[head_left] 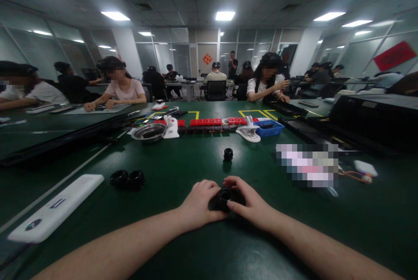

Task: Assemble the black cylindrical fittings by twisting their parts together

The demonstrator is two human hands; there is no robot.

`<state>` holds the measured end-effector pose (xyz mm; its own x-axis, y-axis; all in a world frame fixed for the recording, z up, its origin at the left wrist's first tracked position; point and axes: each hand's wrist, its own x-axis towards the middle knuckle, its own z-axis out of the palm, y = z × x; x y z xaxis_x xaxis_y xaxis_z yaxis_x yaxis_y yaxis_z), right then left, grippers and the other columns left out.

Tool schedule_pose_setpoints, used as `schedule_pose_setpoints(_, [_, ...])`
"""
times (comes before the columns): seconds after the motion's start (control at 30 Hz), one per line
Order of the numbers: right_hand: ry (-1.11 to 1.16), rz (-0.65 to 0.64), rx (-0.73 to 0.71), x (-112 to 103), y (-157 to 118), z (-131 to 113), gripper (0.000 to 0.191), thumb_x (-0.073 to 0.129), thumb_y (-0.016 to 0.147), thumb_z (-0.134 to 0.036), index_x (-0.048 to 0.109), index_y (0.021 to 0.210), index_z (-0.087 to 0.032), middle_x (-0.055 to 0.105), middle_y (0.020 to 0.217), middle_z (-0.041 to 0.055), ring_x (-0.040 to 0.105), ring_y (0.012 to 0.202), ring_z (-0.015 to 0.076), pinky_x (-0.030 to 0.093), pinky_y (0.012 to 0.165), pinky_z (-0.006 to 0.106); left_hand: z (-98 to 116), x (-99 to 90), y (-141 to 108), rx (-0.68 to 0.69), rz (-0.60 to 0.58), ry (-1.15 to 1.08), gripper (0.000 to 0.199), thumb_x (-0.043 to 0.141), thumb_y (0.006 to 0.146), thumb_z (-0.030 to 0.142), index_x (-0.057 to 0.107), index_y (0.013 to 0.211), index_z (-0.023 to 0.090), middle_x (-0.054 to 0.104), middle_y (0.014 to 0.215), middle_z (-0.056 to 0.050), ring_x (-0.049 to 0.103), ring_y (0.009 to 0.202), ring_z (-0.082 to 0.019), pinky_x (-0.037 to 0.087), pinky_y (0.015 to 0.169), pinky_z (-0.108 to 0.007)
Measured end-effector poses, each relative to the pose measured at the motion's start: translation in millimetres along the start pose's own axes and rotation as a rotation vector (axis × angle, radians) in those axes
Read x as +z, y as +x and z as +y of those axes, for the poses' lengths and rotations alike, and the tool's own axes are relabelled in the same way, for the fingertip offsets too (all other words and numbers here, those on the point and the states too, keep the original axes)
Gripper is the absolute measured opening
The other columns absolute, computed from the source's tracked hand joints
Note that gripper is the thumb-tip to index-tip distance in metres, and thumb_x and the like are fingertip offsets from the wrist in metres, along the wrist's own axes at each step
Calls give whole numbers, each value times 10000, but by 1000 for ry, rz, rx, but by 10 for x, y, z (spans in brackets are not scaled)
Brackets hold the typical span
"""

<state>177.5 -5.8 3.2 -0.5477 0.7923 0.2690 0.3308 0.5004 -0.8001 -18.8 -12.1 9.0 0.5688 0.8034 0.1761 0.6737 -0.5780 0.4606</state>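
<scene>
Presently, left hand [203,201] and right hand [254,205] both grip a black piece [223,200], fingers curled around it, left of and nearer than the blue tray [270,132]. Single black knob [228,155] stands closer to tray; touching black pair [128,180], farther left.

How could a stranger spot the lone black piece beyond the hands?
On the green table, look just beyond the left hand and right hand. There sits a squat black piece: alone, unlike the held piece or the black pair farther left.
</scene>
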Motion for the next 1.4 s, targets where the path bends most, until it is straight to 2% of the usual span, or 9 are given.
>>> schedule_pose_setpoints(0.23, [-106, 33, 37, -13, 36, -113, 336, 647, 650, -276, 467, 917, -177, 511, 878, 39, 500, 812, 199, 432, 718, 345, 21, -10, 10, -2, -2, 13, 375, 621, 670, 458, 556, 943, 210, 521, 984, -33, 465, 921, -220, 374, 796, -347])
schedule_pose_setpoints(0.3, [-87, -9, -34, -22, 31, -105, 291, 587, 693, -217, 485, 963, -181, 519, 937, 53, 500, 876, 206, 417, 782, 360, 15, -6, 10, -3, -4, 10, 395, 629, 663, 457, 549, 964, 213, 520, 991, -29, 465, 926, -219, 372, 801, -347])
schedule_pose_setpoints(0.5, [23, 1, -65, -3, -15, -10, 610, 530, 694, -130, 283, 1247, -201, 401, 1239, 95, 412, 1104, 222, 322, 946, 412, 1, -1, 6, -6, -2, 16, 405, 654, 644, 439, 551, 970, 221, 517, 1016, -29, 459, 943, -225, 368, 807, -351])
schedule_pose_setpoints(0.73, [-91, 47, -34, -22, 37, -95, 324, 626, 677, -287, 495, 952, -177, 521, 931, 60, 509, 875, 213, 431, 785, 369, 13, 3, 9, 3, 8, 16, 378, 639, 658, 441, 555, 950, 216, 523, 991, -31, 469, 917, -220, 377, 792, -346])
schedule_pose_setpoints(0.8, [-82, -11, -75, -34, 33, -102, 305, 589, 709, -245, 510, 997, -182, 517, 1016, 76, 494, 960, 221, 395, 856, 380, 7, 6, 8, 7, 6, 21, 396, 642, 654, 443, 550, 965, 216, 525, 996, -32, 467, 924, -220, 375, 801, -349])
schedule_pose_setpoints(0.97, [-32, -103, -32, -21, -12, -78, 583, 567, 704, -185, 333, 1237, -175, 386, 1271, 122, 360, 1169, 251, 266, 982, 433, 0, 1, 4, -4, 5, 18, 404, 642, 650, 458, 551, 959, 214, 520, 1020, -37, 460, 942, -227, 373, 816, -361])
schedule_pose_setpoints(1.17, [-83, 17, -7, -12, 24, -96, 303, 578, 722, -285, 492, 991, -174, 528, 963, 68, 512, 900, 211, 423, 808, 369, 20, -12, 12, -13, -8, 1, 383, 645, 651, 438, 557, 954, 220, 522, 994, -32, 467, 923, -225, 376, 800, -354])
schedule_pose_setpoints(1.23, [-76, -18, -69, -27, 31, -95, 269, 542, 750, -251, 514, 1009, -182, 513, 1016, 74, 494, 960, 213, 395, 858, 376, 15, -6, 13, -14, -8, 4, 403, 651, 643, 441, 553, 965, 219, 522, 1001, -33, 463, 931, -227, 372, 805, -353])
schedule_pose_setpoints(1.4, [-36, -81, -61, -27, -3, -59, 546, 554, 737, -219, 341, 1239, -199, 380, 1264, 107, 355, 1169, 248, 280, 974, 434, 12, -2, 7, -1, 8, 16, 403, 639, 653, 458, 550, 962, 214, 522, 1016, -32, 460, 939, -223, 367, 815, -353])
